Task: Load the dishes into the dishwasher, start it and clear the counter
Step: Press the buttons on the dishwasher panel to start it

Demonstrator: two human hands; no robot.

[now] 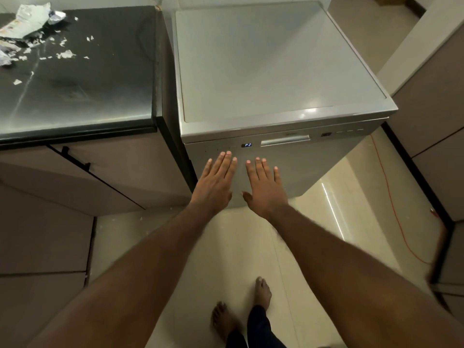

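We see left hand (216, 182) and right hand (266, 187) side by side, fingers straight, slightly spread, holding nothing. Palms face closed door (313, 167) of dishwasher (276, 71); contact we cannot tell. Display (247, 145) reading P2 just above gap between hands; handle (285, 141) above right hand. Counter (88, 84) left of left hand, paper scraps (27, 23) at its far left corner.

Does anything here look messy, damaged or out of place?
Yes. A torn, crumpled wrapper and small white scraps litter the far left corner of the dark counter, so it is not cleared. An orange cord trails loose across the floor right of the dishwasher. The dishwasher itself looks shut and undamaged.
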